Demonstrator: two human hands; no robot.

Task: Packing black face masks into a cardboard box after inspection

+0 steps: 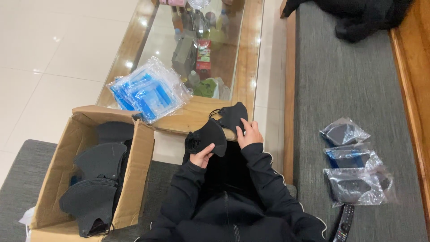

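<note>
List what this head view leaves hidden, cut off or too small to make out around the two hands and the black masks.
- Left hand: its palm is hidden behind the black mask in its grip.
- Right hand: fingertips covered by the second black mask.
- Cardboard box: bottom cut off by the lower edge; mask count unclear, since they overlap.
- Bottles under the glass table: blurred by reflections.
- Remote control: cut off by the lower edge.

Lying on the grey bench cushion (354,89): three bagged black masks (356,166), a remote control (342,224), a black garment (358,15). Resting on the wood-framed glass counter (248,67): a pile of blue-printed clear bags (150,92).
</note>
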